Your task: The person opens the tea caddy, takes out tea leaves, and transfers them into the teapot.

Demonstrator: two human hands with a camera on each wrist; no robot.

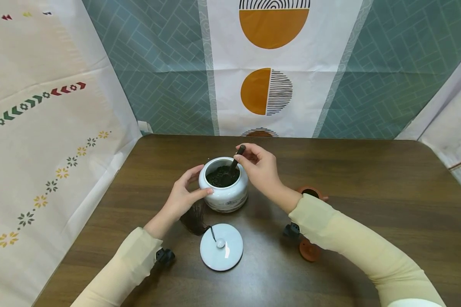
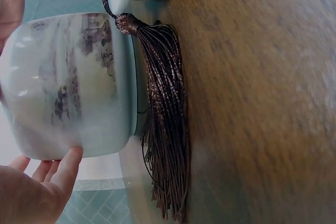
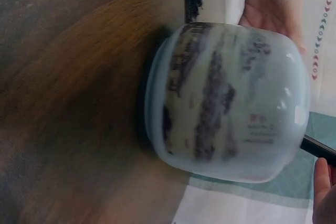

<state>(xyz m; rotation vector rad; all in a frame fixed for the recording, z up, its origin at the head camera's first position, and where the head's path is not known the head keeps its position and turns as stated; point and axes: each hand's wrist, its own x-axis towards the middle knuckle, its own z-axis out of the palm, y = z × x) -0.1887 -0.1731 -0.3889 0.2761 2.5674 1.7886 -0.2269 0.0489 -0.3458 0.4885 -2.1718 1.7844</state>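
Note:
A white ceramic jar (image 1: 224, 198) with a painted landscape stands on the table, lidless and part filled with dark tea leaves (image 1: 218, 177). From its left side my left hand (image 1: 182, 197) holds it, thumb at the near rim and fingers round the far side. My right hand (image 1: 262, 165) pinches the dark handle of a spoon (image 1: 236, 157) that slants down into the jar, its lower end among the leaves. In the right wrist view the spoon's handle (image 3: 317, 149) sticks out past the jar's rim, near the fingers.
The white knobbed lid (image 1: 221, 251) lies in front of the jar, with a dark brown tassel (image 2: 164, 103) tied to it. Right of the jar, a reddish clay teapot (image 1: 322, 197) is partly covered by my right sleeve; a small clay lid (image 1: 309, 250) lies nearer.

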